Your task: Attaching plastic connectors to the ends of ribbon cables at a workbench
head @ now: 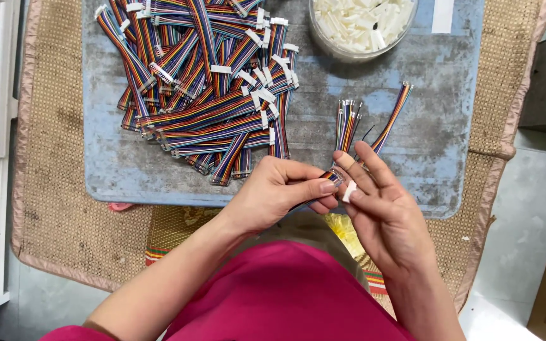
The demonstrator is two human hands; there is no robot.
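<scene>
Your left hand pinches the end of a rainbow ribbon cable between thumb and forefinger, while your right hand grips a small white connector in its fingertips, just at 3 o'clock of the cable end. The two meet over the near edge of the blue board. If the wires go in skewed, pins may bend or miss their slots. Loose cables lie at 12 o'clock, the finished pile at 10 o'clock and the bowl of connectors beyond; a snagged sleeve could scatter them.
</scene>
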